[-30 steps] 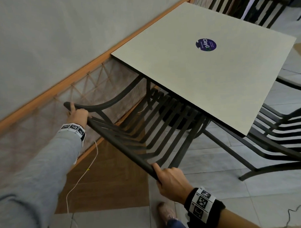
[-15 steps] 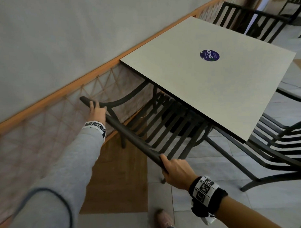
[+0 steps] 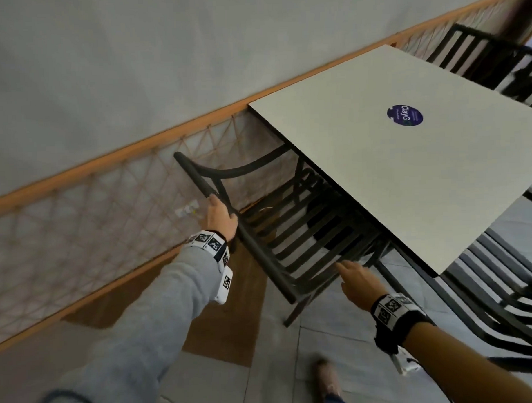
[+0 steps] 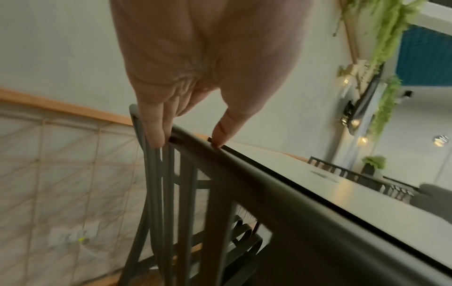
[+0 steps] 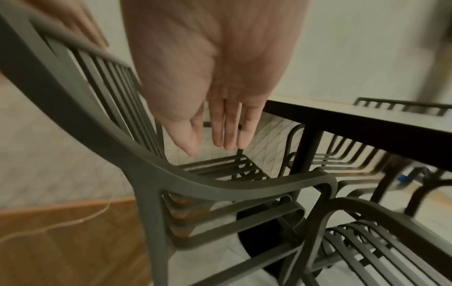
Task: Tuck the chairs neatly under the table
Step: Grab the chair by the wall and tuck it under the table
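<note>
A dark slatted chair stands with its seat under the pale square table. My left hand grips the chair's top rail near its left end. In the left wrist view, fingers and thumb straddle the rail. My right hand hovers open just right of the backrest, off the chair. Seen from the right wrist, its straight fingers hang above the armrest, touching nothing. The table edge runs just beyond.
A second dark chair sits at the table's right side, close to the first. Another chair stands at the far side. A rope-net railing runs along the wall on the left. My foot is behind the chair.
The chair has moved forward, further under the table. My right hand has let go of the top rail and opened. My left hand still holds the rail.
</note>
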Motion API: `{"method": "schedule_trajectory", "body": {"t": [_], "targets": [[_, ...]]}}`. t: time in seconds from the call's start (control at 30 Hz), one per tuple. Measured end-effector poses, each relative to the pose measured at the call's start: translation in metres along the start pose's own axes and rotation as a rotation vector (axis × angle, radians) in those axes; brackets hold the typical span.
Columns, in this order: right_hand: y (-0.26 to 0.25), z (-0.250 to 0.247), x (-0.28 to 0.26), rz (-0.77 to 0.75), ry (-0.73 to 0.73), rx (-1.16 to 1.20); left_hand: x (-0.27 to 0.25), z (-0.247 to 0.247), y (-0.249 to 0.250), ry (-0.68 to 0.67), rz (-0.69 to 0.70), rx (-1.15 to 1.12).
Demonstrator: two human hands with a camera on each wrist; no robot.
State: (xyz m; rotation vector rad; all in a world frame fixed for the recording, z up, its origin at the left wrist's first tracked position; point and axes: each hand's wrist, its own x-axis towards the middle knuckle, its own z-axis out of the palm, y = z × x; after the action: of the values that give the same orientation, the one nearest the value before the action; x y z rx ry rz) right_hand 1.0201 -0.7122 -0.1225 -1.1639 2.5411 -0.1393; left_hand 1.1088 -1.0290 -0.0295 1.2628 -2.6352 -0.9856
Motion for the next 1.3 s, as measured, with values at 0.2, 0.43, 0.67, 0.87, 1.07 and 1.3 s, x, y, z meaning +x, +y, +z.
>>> {"method": "schedule_trajectory", "body": {"t": [0.2,0.43,0.67,0.87,1.07,1.3], "targets": [[0.045,0.029,0.042,-0.158,-0.190,-0.210,0.004,0.030,0.003,-0.039,-0.180,0.056],[0.066,0.053,0.076,-0.243,-0.266,-0.297,0.007,0.031,-0.012,-0.058,-0.110,-0.082],[0.080,0.057,0.095,-0.298,-0.260,-0.289,0.014,0.031,-0.010,0.008,-0.094,-0.081],[0.074,0.053,0.115,-0.283,-0.264,-0.213,0.043,0.020,0.004,0.027,-0.089,-0.015],[0.086,0.057,0.105,-0.275,-0.245,-0.197,0.038,0.030,0.003,0.013,-0.064,0.001],[0.086,0.051,0.107,-0.265,-0.291,-0.158,0.041,0.031,0.007,0.001,-0.072,-0.012]]}}
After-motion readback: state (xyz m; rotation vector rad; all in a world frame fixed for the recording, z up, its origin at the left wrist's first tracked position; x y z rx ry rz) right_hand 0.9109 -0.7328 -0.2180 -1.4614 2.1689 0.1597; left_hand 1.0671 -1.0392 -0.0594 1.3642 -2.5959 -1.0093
